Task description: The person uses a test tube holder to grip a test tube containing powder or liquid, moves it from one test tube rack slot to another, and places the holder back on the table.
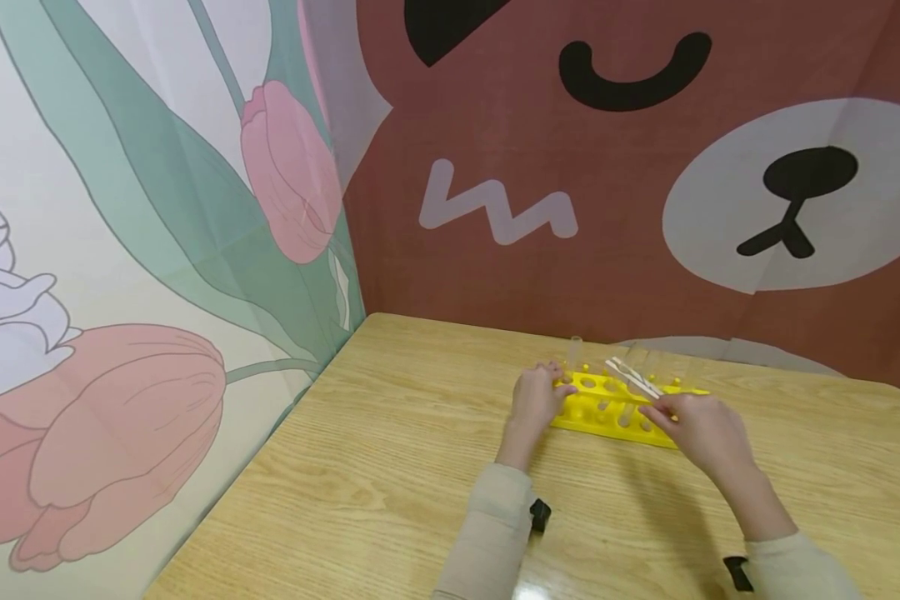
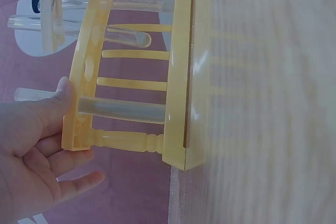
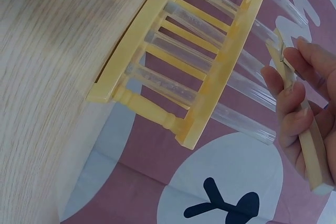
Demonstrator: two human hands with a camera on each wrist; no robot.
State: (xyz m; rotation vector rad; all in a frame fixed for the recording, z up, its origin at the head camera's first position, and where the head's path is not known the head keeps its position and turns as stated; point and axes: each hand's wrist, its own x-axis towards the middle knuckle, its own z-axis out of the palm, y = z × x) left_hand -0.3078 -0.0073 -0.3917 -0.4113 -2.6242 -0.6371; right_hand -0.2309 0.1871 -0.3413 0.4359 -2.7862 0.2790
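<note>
A yellow test tube rack stands on the table, with several clear test tubes in it. My left hand holds the rack's left end, thumb and fingers at the upper bar beside a test tube. In my right hand is a wooden test tube clamp, its jaws around the upper part of one test tube. That tube passes through a hole in the upper bar, and its rounded bottom hangs between the bar and the base.
More test tubes stand in the rack's right part, their tops rising above the bar near my right hand. The wooden table ends at a cloth backdrop close behind the rack. Black straps sit at the sleeves.
</note>
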